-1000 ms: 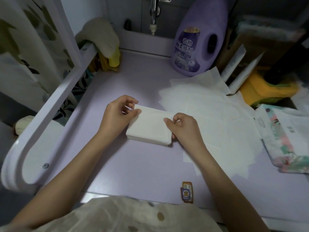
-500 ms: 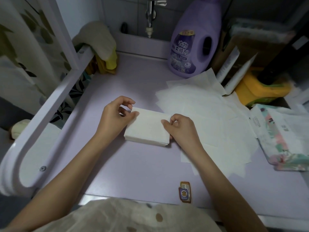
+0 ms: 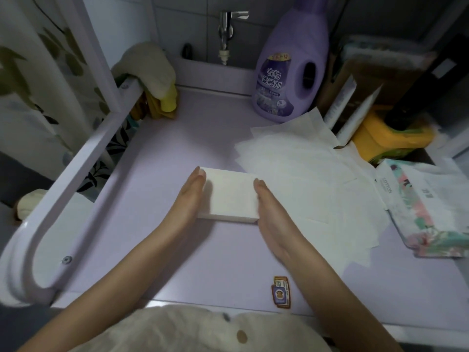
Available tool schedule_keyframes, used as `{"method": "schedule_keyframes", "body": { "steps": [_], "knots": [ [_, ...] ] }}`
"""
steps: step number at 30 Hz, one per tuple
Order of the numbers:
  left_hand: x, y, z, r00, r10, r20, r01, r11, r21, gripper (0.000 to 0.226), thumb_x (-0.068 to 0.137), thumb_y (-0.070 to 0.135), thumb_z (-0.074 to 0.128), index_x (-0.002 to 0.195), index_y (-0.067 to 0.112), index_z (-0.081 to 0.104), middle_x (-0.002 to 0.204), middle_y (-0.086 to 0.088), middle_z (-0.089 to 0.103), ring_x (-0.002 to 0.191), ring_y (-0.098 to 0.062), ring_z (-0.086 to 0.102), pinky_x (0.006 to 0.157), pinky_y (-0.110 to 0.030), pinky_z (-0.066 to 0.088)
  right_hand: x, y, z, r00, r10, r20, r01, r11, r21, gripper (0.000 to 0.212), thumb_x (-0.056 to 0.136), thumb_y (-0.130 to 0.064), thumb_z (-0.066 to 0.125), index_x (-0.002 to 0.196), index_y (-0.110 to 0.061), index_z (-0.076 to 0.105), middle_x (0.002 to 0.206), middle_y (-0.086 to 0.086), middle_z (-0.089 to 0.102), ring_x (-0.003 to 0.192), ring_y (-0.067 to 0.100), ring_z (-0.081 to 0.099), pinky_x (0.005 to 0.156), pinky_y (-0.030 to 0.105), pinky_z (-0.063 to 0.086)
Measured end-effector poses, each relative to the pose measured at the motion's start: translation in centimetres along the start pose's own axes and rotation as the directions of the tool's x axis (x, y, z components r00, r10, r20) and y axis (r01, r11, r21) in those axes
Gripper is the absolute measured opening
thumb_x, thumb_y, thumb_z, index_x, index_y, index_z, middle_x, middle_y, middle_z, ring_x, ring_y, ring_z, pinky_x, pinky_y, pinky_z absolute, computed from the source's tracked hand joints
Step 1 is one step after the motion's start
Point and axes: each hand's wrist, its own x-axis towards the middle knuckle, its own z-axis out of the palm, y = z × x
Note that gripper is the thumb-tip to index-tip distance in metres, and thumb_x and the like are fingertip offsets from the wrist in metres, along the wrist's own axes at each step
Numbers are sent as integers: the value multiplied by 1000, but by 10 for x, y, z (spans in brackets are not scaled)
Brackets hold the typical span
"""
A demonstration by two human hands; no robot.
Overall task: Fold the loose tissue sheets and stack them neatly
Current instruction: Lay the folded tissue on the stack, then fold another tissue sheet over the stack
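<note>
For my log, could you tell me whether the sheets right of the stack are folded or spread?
Spread: the loose sheets lie flat and overlapping beside the folded stack.

left hand flat, right hand flat

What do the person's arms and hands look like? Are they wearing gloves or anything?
No gloves. The left hand and right hand are bare, with no rings, watch or bracelet showing. Both forearms are bare too, no sleeves reaching them. Lower down is a cream top with small brown dots.
</note>
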Motion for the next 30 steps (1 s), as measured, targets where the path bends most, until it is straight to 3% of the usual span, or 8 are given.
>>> {"method": "schedule_keyframes", "body": {
  "steps": [5,9,11,13,18,21,24,30],
  "knots": [
    [3,6,0,999,-49,11,49,999,1,42,101,49,29,126,24,52,137,2,52,127,-20,49,113,-44,32,-6,-8,-4,1000,-5,8,6,995,-103,84,91,-57,50,155,-29,3,160,-18,7,146,2,13,122,36,9],
    [1,12,-1,1000,19,-14,-18,998,67,75,88,68,29,150,26,28,156,5,29,142,-19,29,118,-46,22,-8,-34,-44,883,-408,-231,248,824,-509,48,95,-19,59,140,-19,42,136,-6,45,130,12,43,105,30,38],
    [-6,17,3,986,160,-42,-156,984,81,60,98,56,29,152,35,15,159,13,17,145,-12,17,119,-43,16,-4,-45,-75,754,-557,-348,100,620,-778,46,90,-22,65,131,-14,47,125,0,48,121,19,49,94,29,41],
    [-15,24,9,965,259,-37,-255,963,92,56,101,46,29,153,34,12,158,16,14,142,0,13,118,-26,8,0,-52,-103,754,-491,-436,-171,495,-852,61,86,-34,69,133,-7,41,131,10,47,122,27,47,95,35,40],
    [-17,31,26,922,387,25,-387,911,146,53,102,32,36,152,21,21,156,13,20,142,-1,14,104,-7,11,11,-73,-124,850,-235,-471,-306,509,-805,83,79,-42,76,139,-2,35,141,13,44,127,29,45,94,36,40],
    [-17,34,34,905,420,64,-425,892,157,47,101,28,40,147,22,28,143,19,33,130,10,28,97,0,18,18,-83,-122,860,-268,-435,-231,557,-798,80,80,-26,78,143,-5,34,144,10,43,130,27,44,98,35,40],
    [-19,39,37,881,463,90,-472,864,177,41,101,20,43,141,18,36,126,24,41,89,33,40,78,10,22,21,-80,-123,828,-339,-447,-167,613,-773,68,80,-18,76,139,-9,43,138,9,50,125,26,49,96,35,42],
    [-18,36,37,861,502,80,-508,838,202,32,99,17,47,131,17,45,131,14,44,85,31,40,77,7,25,20,-67,-133,714,-508,-481,-114,594,-796,23,82,-20,73,103,-17,63,93,-3,60,90,20,60,72,29,42]
  ]
}}
